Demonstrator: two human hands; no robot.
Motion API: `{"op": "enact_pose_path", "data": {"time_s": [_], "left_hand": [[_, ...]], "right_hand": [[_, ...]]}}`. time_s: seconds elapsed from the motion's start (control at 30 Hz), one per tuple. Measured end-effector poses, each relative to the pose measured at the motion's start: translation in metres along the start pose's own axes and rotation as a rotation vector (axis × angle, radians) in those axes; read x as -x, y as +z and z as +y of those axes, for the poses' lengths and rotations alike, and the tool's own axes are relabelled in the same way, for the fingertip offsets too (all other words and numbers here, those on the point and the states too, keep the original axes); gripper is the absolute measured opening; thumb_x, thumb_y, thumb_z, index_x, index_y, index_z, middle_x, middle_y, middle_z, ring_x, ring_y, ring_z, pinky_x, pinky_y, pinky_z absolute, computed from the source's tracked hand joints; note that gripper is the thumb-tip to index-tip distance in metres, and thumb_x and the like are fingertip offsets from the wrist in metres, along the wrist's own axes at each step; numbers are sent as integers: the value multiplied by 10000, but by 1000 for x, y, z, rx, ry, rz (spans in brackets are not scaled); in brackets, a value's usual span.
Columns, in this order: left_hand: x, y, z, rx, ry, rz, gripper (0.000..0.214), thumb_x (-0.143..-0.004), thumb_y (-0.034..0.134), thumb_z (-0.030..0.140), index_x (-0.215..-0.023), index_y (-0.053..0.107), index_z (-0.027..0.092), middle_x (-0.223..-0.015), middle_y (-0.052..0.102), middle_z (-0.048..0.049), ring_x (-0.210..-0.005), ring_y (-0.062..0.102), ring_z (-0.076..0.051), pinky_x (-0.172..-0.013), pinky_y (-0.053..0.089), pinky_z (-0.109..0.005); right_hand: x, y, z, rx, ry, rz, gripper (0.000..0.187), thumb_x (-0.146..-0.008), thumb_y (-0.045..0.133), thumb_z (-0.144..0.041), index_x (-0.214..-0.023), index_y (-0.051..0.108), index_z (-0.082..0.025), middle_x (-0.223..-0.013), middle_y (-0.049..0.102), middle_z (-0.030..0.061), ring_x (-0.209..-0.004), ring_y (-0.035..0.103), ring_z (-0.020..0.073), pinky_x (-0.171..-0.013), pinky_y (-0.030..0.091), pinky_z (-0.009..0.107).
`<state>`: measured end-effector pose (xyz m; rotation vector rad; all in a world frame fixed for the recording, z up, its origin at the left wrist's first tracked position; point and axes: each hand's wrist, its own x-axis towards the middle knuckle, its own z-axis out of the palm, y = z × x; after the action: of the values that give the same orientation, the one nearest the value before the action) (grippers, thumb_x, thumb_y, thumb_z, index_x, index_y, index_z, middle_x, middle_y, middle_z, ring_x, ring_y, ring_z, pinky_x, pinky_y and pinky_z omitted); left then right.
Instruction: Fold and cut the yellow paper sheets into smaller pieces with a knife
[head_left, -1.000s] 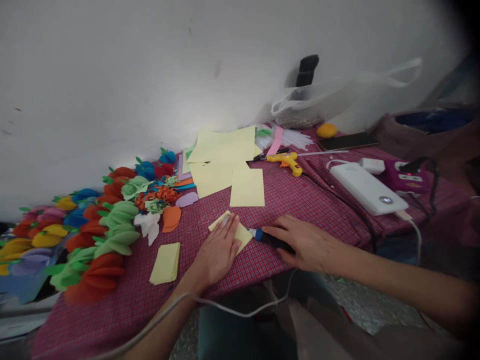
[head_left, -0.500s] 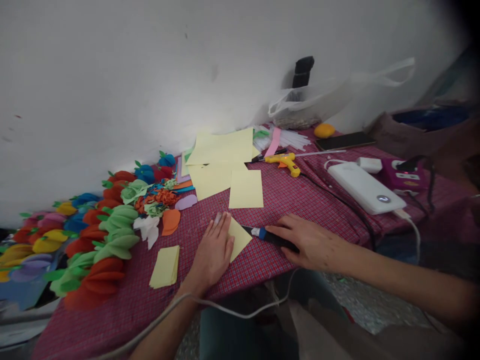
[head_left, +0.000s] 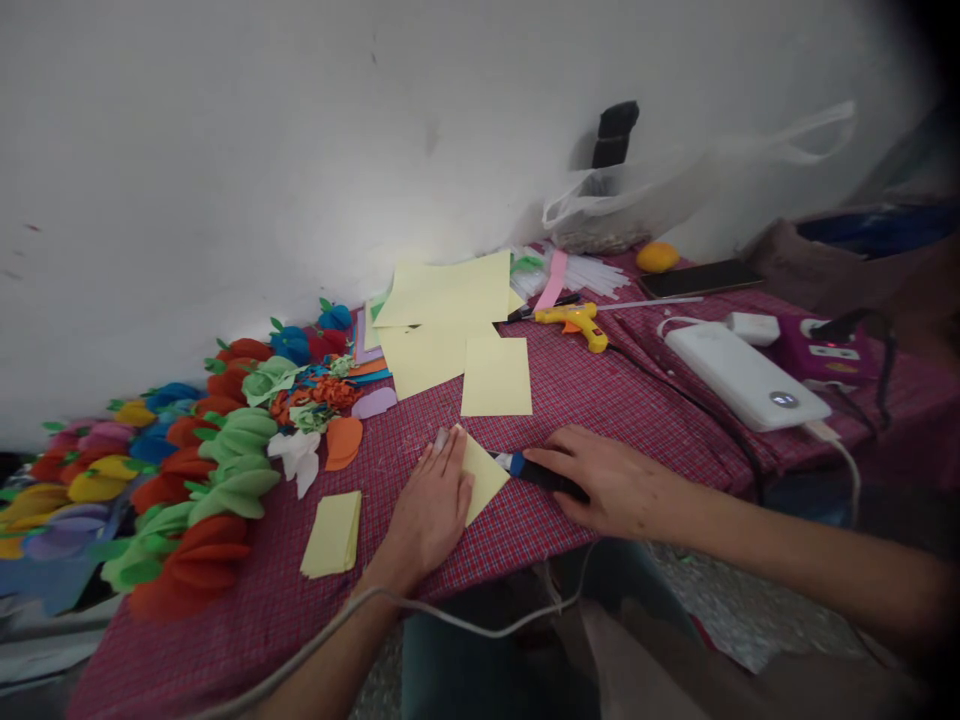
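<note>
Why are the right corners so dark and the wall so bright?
Head view: a wide lens probably shades the right corners; the white wall is brightest just above the red checked tablecloth; the left hand on the pale yellow folded paper looks sharp.

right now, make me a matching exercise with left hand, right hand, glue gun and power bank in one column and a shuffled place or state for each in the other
1 left hand
2 right hand
3 glue gun
4 power bank

a holding the blue-and-black tool
b flat on the folded yellow paper
c white, beside the purple device
d yellow, next to the loose yellow sheets

Pairs: 1-b, 2-a, 3-d, 4-c
</note>
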<state>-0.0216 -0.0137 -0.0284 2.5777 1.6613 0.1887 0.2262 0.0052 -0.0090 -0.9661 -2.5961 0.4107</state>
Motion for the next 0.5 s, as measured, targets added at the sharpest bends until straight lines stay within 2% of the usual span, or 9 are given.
{"op": "enact_pose_path", "data": {"time_s": [0.2,0.5], "left_hand": [[0,0,1,12,5,14,514,-911,247,265,-1384,150,91,-1437,236,-125,-1336,125,-189,-1068,236,-410],[1,-1,0,37,7,7,519,-906,255,247,-1390,131,103,-1438,230,-123,-1334,132,-197,-1066,238,-420]], "right_hand": [[-9,4,-1,-7,-24,18,478,-729,529,-164,-1204,485,-157,-955,540,101,-889,506,203,-768,437,363],[-1,0,8,-25,-22,38,489,-738,516,-152,-1225,473,-172,-981,538,109,-887,507,211,-759,447,376]]}}
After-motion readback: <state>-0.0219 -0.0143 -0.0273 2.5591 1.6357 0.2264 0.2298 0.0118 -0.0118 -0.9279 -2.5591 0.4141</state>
